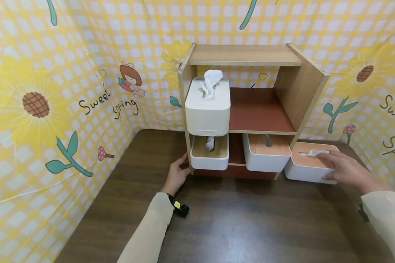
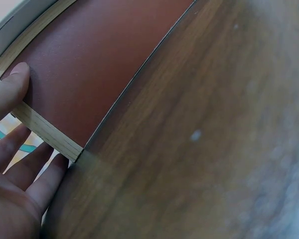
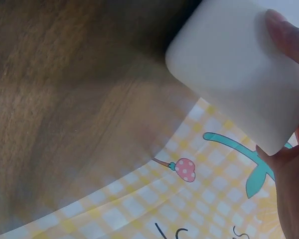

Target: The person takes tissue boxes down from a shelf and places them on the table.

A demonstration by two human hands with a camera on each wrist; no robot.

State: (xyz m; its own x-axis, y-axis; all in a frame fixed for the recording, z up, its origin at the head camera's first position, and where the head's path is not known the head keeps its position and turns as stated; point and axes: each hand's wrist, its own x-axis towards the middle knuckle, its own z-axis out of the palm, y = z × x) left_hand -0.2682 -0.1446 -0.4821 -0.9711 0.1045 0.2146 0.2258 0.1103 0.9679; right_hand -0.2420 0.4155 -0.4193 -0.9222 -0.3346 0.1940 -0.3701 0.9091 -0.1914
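A small wooden shelf with reddish-brown boards stands on the table. Low on its left side panel, my left hand grips the edge, thumb on the inner side and fingers along the outside. My right hand holds a white tissue box with a wood-look lid, just right of the shelf. A tissue sticks out of that lid, by my fingertips. In the right wrist view the thumb lies against the box's smooth white side; the other fingers are partly hidden.
An all-white tissue box sits on the shelf's upper left. Under it is a white box with a wood-look lid; a similar box stands lower right, both jutting forward. Yellow checked cloth hangs behind the dark wooden table.
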